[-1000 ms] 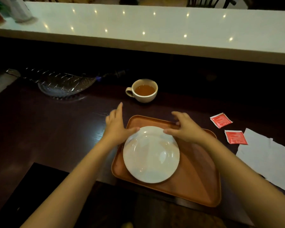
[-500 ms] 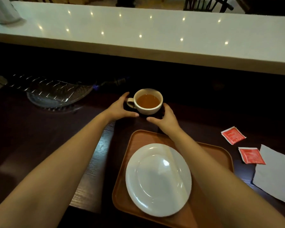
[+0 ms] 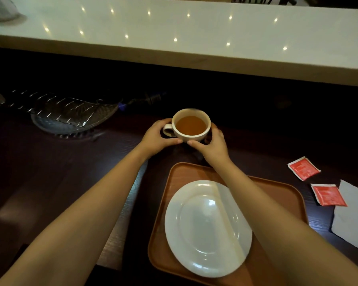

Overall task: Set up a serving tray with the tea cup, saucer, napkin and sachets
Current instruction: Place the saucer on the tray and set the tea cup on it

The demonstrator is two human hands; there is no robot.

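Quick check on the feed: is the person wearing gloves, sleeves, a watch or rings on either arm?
Nothing worn shows. The left hand and right hand are bare, no gloves; no ring is visible on the fingers. Both forearms are uncovered to the frame edge: no sleeves, watch or bracelet.

No legible text anywhere. Two red sachets (image 3: 303,168) (image 3: 328,195) on table at right carry faint print, too blurred to read.

Saucer (image 3: 207,228) on tray (image 3: 277,188); cup (image 3: 191,125) behind; sachets (image 3: 303,168) right.
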